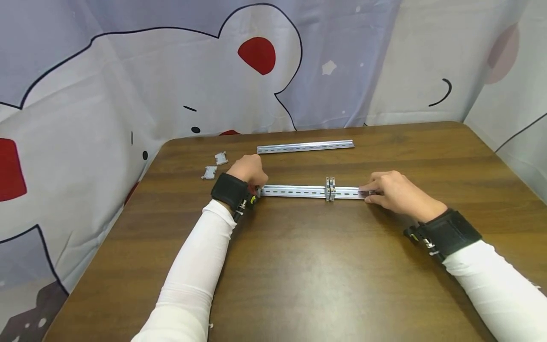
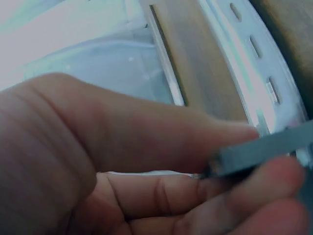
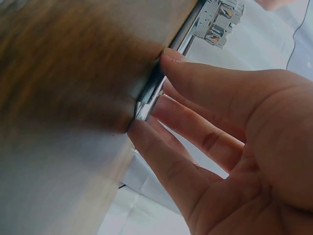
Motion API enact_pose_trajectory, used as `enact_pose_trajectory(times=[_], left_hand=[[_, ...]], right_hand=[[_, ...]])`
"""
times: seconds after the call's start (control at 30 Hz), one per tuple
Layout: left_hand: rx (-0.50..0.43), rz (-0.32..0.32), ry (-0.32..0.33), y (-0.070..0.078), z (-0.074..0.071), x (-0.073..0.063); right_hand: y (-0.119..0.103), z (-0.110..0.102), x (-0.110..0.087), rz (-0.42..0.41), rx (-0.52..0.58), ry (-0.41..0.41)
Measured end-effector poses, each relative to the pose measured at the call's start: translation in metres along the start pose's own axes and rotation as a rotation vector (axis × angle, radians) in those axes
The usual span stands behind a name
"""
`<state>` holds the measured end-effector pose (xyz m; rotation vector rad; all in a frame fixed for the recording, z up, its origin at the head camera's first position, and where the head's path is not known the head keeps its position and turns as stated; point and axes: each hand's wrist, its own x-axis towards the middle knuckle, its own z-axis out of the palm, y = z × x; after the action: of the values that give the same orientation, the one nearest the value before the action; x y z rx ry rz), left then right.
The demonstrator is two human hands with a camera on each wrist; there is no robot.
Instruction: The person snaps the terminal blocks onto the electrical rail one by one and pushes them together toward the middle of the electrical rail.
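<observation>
Pinching blurry gray pc (image 2: 264, 150), L hand (image 1: 249, 170); R hand (image 1: 391, 190) part-covers near rail (image 1: 292, 191).

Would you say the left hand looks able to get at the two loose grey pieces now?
Probably yes, once freed: the left hand pinches another grey piece at the nearer rail, but nothing visible blocks the way to the loose pieces.

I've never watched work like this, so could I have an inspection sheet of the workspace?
Surface: brown wood-grain table.
Job's things: front rail bearing small blocks; rear rail and two flat gray pieces farther back.
Clutter: nothing seen.
Grippers: a person's left hand pinches a dark gray piece by the front rail's left end; the right hand holds the rail's right end.
Cables: nothing seen.
Surroundings: patterned cloth behind the table.
</observation>
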<state>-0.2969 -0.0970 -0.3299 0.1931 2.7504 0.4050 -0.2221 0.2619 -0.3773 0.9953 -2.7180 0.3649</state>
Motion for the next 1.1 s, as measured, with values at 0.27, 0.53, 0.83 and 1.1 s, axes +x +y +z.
enact_pose_trajectory(times=[0.27, 0.53, 0.83, 1.1], left_hand=[[0.034, -0.018, -0.024, 0.003, 0.003, 0.005], [0.025, -0.009, -0.015, 0.003, 0.002, 0.005], [0.068, -0.071, -0.022, -0.031, -0.010, 0.002], [0.180, -0.069, -0.019, -0.061, -0.020, -0.005]], right_hand=[[0.000, 0.002, -0.005, 0.020, 0.023, -0.012], [0.000, -0.001, -0.006, 0.005, 0.014, 0.014], [-0.002, 0.004, -0.003, 0.016, 0.018, -0.012], [0.001, 0.007, -0.003, 0.023, 0.024, -0.008]])
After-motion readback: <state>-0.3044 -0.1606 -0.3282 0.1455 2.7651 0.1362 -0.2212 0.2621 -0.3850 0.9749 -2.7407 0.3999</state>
